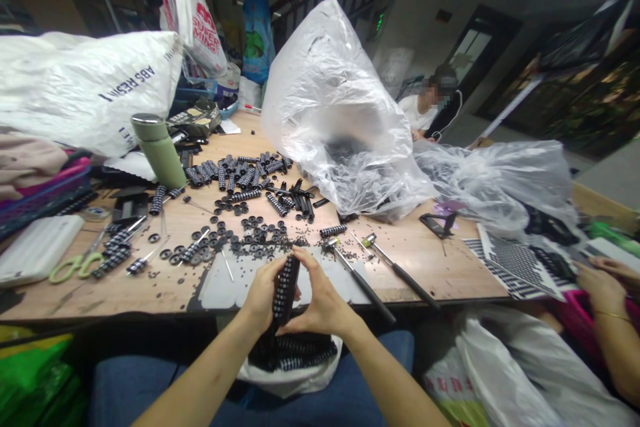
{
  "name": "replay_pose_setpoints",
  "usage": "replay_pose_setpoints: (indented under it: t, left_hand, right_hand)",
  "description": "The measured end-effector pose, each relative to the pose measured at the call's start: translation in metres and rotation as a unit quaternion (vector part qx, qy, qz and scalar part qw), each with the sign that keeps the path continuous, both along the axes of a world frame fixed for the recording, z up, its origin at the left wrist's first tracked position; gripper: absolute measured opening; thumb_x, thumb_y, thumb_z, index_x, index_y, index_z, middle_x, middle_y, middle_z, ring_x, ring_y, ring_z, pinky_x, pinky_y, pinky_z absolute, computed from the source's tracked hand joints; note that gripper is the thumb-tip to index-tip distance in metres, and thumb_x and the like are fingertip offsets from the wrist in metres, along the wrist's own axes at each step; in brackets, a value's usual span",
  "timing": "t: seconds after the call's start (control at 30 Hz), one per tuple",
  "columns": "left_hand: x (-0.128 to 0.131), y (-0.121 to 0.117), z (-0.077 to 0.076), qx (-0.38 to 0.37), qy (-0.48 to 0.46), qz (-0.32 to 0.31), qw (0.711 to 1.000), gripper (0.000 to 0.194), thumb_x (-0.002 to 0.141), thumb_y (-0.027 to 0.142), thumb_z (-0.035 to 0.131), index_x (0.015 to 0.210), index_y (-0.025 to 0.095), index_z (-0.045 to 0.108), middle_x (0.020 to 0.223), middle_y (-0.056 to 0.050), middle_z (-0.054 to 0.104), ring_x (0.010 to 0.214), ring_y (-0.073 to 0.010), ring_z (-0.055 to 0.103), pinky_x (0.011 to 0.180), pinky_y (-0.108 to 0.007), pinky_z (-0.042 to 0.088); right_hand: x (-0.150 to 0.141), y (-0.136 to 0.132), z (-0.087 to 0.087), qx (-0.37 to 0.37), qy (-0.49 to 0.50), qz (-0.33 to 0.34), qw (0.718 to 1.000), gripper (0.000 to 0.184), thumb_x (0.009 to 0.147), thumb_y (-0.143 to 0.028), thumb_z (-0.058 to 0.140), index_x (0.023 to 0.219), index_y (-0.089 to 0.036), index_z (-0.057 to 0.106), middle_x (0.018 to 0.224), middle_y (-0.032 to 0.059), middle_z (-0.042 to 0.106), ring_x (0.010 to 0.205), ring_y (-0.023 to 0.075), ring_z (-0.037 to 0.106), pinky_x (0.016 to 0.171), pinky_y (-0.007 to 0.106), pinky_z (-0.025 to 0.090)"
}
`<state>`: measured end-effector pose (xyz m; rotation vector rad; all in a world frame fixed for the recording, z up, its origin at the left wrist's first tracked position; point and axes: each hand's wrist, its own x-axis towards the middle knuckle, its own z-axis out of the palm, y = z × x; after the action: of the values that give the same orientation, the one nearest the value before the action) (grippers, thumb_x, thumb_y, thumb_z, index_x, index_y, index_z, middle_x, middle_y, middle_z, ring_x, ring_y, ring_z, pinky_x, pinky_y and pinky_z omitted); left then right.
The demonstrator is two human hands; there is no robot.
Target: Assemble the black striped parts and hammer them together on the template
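My left hand (261, 295) is closed round a long black piece whose side carries a roller with rows of white characters (284, 290). It stands nearly upright above the front edge of the table. My right hand (324, 300) grips the same piece, with fingertips at its top and the thumb near its lower end. Below, on my lap, a white bag (320, 380) holds more black pieces with white marks. Just beyond my hands, a pale mat (220, 280) is scattered with tiny black bits. Two hammers (363, 290) (400, 271) with dark handles lie to the right.
Patterned rollers (245, 177), black discs (255, 230) and black holders (301, 200) spread across the table. A green flask (159, 150) and scissors (75, 267) are left. A big clear plastic bag (335, 93) rises behind. Another person's hands (605, 287) are at far right, beside patterned sheets (520, 260).
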<state>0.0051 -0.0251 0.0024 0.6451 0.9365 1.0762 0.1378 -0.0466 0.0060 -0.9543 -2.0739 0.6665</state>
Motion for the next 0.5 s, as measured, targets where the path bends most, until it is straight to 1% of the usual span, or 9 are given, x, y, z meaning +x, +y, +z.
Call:
replay_pose_setpoints:
  t: [0.07, 0.23, 0.37, 0.43, 0.5]
  left_hand:
    - [0.002, -0.002, 0.004, -0.016, -0.003, -0.014, 1.0, 0.03, 0.071, 0.041, 0.056, 0.083, 0.014, 0.058, 0.046, 0.003, 0.053, 0.039, -0.0135, 0.053, 0.038, -0.025, 0.045]
    - [0.006, -0.002, 0.008, -0.027, 0.013, -0.018, 0.999, 0.023, 0.072, 0.036, 0.055, 0.08, 0.014, 0.056, 0.045, 0.003, 0.052, 0.037, -0.0129, 0.053, 0.037, -0.024, 0.045]
    - [0.007, 0.001, 0.007, -0.045, 0.04, -0.039, 0.997, 0.021, 0.074, 0.035, 0.053, 0.077, 0.014, 0.055, 0.046, 0.003, 0.052, 0.037, -0.0127, 0.052, 0.037, -0.024, 0.044]
    - [0.007, 0.003, 0.005, -0.051, 0.054, -0.049, 0.996, 0.022, 0.075, 0.035, 0.051, 0.078, 0.014, 0.055, 0.046, 0.003, 0.052, 0.037, -0.0127, 0.052, 0.038, -0.024, 0.044]
    - [0.007, 0.005, -0.001, -0.046, 0.077, -0.06, 0.994, 0.025, 0.076, 0.037, 0.049, 0.083, 0.014, 0.055, 0.049, 0.002, 0.052, 0.039, -0.0129, 0.052, 0.039, -0.025, 0.044]
  right_hand:
    - [0.0, 0.0, -0.002, -0.006, -0.004, -0.001, 1.0, 0.111, 0.048, -0.044, 0.079, 0.134, -0.019, 0.013, 0.137, 0.0145, 0.025, 0.129, 0.0257, 0.024, 0.107, 0.04, 0.023]
    - [0.001, 0.0, -0.009, -0.02, -0.005, -0.015, 1.0, 0.113, 0.047, -0.042, 0.079, 0.135, -0.018, 0.012, 0.135, 0.0143, 0.027, 0.128, 0.025, 0.026, 0.107, 0.039, 0.025]
    - [0.0, -0.001, -0.012, -0.029, -0.002, -0.053, 0.998, 0.109, 0.045, -0.036, 0.079, 0.133, -0.018, 0.016, 0.131, 0.0131, 0.032, 0.124, 0.0253, 0.032, 0.103, 0.04, 0.03]
    - [-0.002, -0.002, -0.014, -0.029, -0.009, -0.07, 0.997, 0.107, 0.044, -0.033, 0.079, 0.131, -0.018, 0.018, 0.129, 0.013, 0.034, 0.122, 0.0253, 0.034, 0.102, 0.04, 0.032]
    - [-0.004, -0.002, -0.018, -0.027, -0.023, -0.087, 0.996, 0.105, 0.045, -0.03, 0.077, 0.131, -0.017, 0.019, 0.128, 0.013, 0.035, 0.121, 0.0254, 0.034, 0.102, 0.04, 0.032]
